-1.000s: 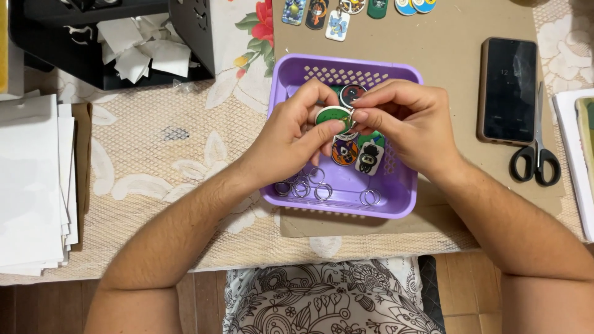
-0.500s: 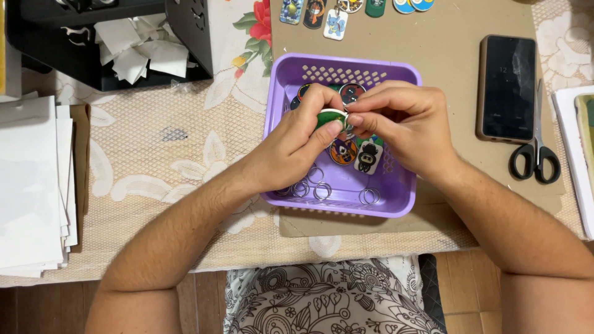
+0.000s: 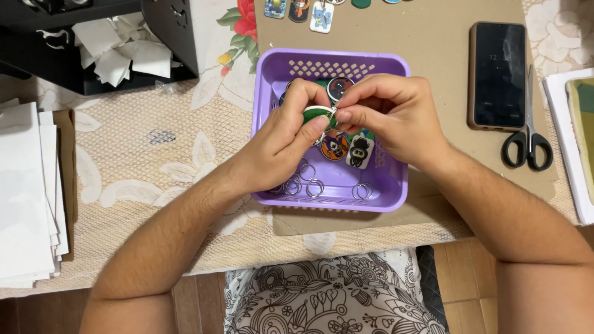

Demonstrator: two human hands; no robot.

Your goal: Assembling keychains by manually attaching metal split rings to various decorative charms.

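While held over the purple basket (image 3: 396, 185), green charm (image 3: 317, 114) pinched between left hand (image 3: 286, 147) and right hand (image 3: 391, 119), both grips closed narrow on it. Loose metal rings (image 3: 315, 187) below; scissors (image 3: 526, 141) and phone (image 3: 497, 75) rightward on worktop.

Basket (image 3: 396, 192) centre, phone (image 3: 497, 74) and scissors (image 3: 527, 133) right, papers (image 3: 25, 198) left.

My left hand (image 3: 281, 145) and right hand (image 3: 393, 117) barely shifted from a second ago, my pinch on the small green round charm (image 3: 317, 115) drawn a touch tighter at frame centre, my right fingertips (image 3: 344, 115) now closer against its edge
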